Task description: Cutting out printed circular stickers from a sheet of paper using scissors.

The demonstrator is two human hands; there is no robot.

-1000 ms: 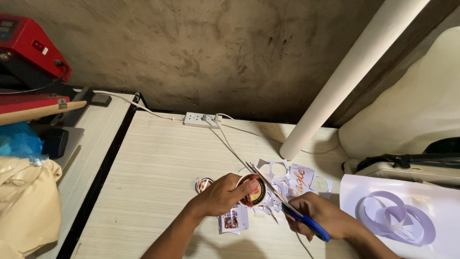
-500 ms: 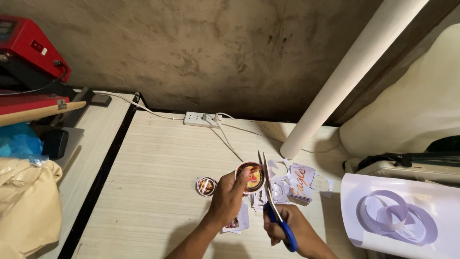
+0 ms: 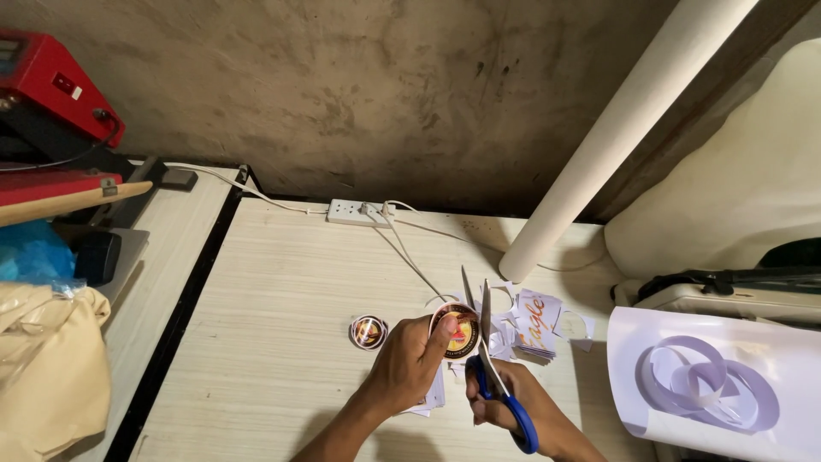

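My left hand pinches a round printed paper cutout, orange and dark, held just above the pale wooden table. My right hand grips blue-handled scissors, their blades apart and pointing up along the right edge of the cutout. A second round cutout lies flat on the table to the left of my left hand. Paper offcuts and printed scraps lie behind and to the right of the scissors.
A white power strip with cables lies at the table's back edge by the rough wall. A large white paper roll leans diagonally at right. A red press machine stands at left, above blue and beige bags. A white printed sheet lies at right.
My right hand has swung the scissors from a slanted pose to nearly upright with the blades apart. My left hand has turned the round cutout and drawn slightly nearer.
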